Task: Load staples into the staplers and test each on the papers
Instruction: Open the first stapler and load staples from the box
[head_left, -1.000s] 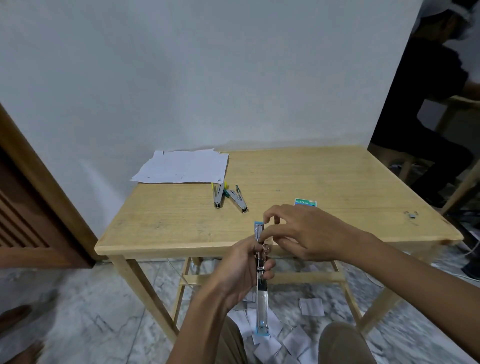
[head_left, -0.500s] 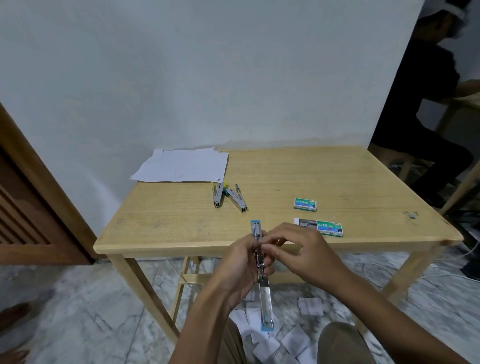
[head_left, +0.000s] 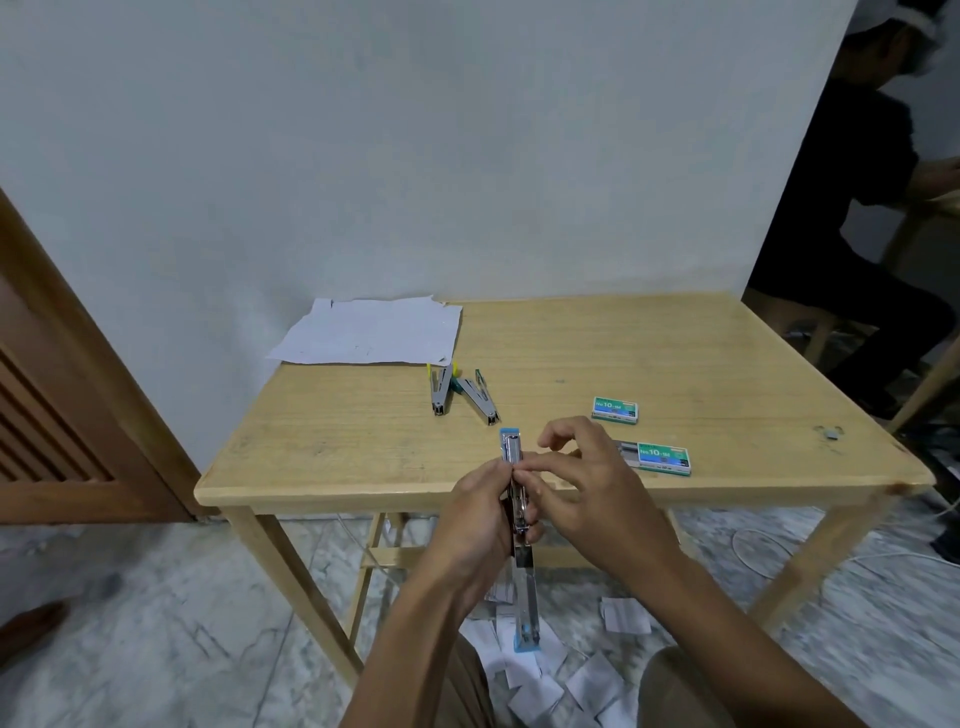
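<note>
My left hand (head_left: 480, 525) grips a blue stapler (head_left: 511, 452) that is swung fully open, one end over the table's front edge and the other end hanging down toward the floor. My right hand (head_left: 582, 493) pinches something small at the stapler's metal channel; I cannot make out what it is. Two more staplers, one yellow (head_left: 441, 389) and one green (head_left: 478, 397), lie open on the wooden table (head_left: 675, 353). A stack of white papers (head_left: 369, 332) lies at the back left. Two green staple boxes sit to the right, one closed (head_left: 615, 410) and one slid open (head_left: 657, 457).
A small metal piece (head_left: 831, 432) lies near the table's right edge. Scraps of paper (head_left: 540, 686) litter the marble floor under the table. A wooden door (head_left: 62, 405) stands at left. A person in black (head_left: 857, 218) sits at right by another table.
My right hand came off the table toward me and now pinches at the stapler's channel, uncovering the open staple box. The stapler shifted slightly in my left hand.
</note>
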